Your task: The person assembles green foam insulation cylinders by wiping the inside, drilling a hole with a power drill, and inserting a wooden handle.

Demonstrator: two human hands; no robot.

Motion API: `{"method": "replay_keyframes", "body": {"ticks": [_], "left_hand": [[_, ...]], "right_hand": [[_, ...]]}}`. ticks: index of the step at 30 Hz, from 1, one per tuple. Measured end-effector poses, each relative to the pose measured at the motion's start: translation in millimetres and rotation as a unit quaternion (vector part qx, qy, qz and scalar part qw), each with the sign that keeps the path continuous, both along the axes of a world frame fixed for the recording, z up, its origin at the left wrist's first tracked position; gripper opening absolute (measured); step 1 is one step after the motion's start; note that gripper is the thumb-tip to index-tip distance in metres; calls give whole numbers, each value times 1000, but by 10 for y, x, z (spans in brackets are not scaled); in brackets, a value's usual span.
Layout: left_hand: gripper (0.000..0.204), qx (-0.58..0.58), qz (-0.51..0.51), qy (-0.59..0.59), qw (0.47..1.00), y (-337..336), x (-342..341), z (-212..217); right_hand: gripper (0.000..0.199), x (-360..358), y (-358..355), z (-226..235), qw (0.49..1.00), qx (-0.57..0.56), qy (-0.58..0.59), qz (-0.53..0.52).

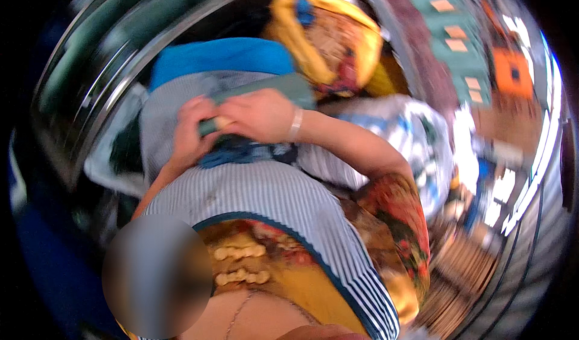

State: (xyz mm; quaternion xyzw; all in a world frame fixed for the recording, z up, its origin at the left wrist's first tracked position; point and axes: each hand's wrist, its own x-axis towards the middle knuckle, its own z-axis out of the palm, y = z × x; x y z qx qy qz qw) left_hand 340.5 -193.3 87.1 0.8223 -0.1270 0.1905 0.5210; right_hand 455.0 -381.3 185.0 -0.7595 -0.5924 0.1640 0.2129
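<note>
In front of my body, both hands are closed on a piece of dark green cloth (262, 85), which looks folded or rolled. My left hand (194, 123) grips its near left end, where a short green edge shows between the two hands. With bent fingers, my right hand (258, 116) holds the cloth just beside the left, and the hands almost touch. Some dark blue fabric (232, 153) lies under them, against my striped apron (259, 180). Motion blur hides the finer finger positions.
Beyond the hands is a grey container or bag with a blue rim (220, 56). A yellow bag (368, 35) of brownish scraps stands behind it, a white plastic bag (431, 159) to the right. Green pieces with tan tags (422, 14) lie far right, near an orange box (512, 72).
</note>
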Motion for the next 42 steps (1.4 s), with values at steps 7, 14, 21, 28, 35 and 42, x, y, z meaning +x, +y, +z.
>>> {"method": "replay_keyframes", "body": {"ticks": [7, 14, 21, 28, 35, 42], "left_hand": [[48, -33, -15, 114, 993, 12, 94, 173], [39, -27, 144, 239, 960, 17, 373, 555], [19, -503, 107, 431, 741, 398, 608, -1], [23, -704, 3, 478, 526, -71, 751, 256], [34, -702, 1, 445, 556, -681, 973, 997], [34, -756, -22, 405, 513, -563, 858, 1043]], "right_hand": [[35, 117, -43, 149, 970, -5, 184, -158], [16, 537, -3269, 995, 562, -255, -321, -718], [72, -622, -5427, 51, 494, -409, -134, -756], [56, -286, -4476, 582, 398, -340, -344, -780], [62, 270, -1638, 944, 924, 112, -112, -347], [63, 735, -1076, 635, 901, 135, -333, -245]]}}
